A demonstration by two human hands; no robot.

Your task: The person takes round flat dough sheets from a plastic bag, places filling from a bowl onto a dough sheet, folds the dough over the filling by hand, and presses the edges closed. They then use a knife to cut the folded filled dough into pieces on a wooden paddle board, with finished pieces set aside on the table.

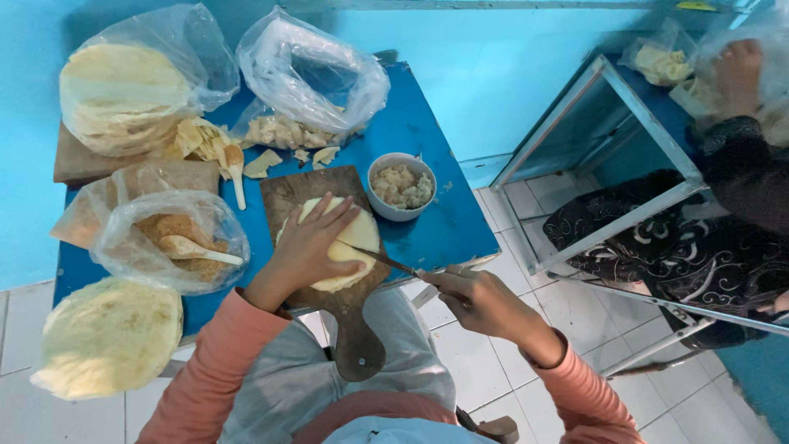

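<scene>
Your right hand (472,298) grips a knife (386,261), its blade partway into the round flatbread (349,247) on the wooden cutting board (329,238); your left hand (312,238) lies spread flat on it. Cut scraps (283,131) lie behind on the blue bench (427,222); this cut looks unfinished.

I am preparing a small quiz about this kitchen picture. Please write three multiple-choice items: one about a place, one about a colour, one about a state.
1. Where does the white bowl stand?
A. right of the cutting board
B. on the floor
C. inside a bag

2. What colour is the table?
A. red
B. blue
C. green

3. What does the right hand hold?
A. a spoon
B. nothing
C. a knife

Answers:
1 A: the bowl sits on the table beside the board's right edge.
2 B: its bare top is blue.
3 C: the blade reaches the flat round dough under the left hand.
</scene>
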